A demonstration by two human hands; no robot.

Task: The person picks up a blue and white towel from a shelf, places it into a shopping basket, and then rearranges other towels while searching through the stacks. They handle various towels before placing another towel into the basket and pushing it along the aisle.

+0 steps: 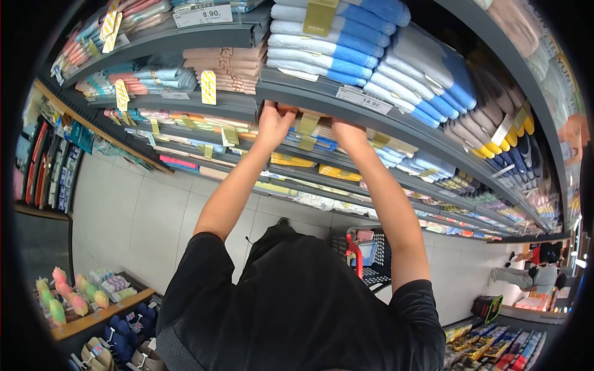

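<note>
We see a folded towel pack point(292, 111) at upper centre, tucked just under the grey shelf lip point(322, 94) that carries the 14.90 tag point(364, 99). Its long axis follows the shelf, left to right and dipping slightly to the right, with its gold band point(307, 123) facing us.

Our left hand point(274, 125) presses on its left end and our right hand point(349, 132) is at its right end. The lip hides the fingertips of both, so we cannot tell whether either is clenched.

Stacked blue-and-white towels point(334, 43) sit on the shelf above. More folded packs point(291, 161) fill the rows below. A red cart point(366, 255) stands at lower centre, and another person point(533, 278) is at lower right.
</note>
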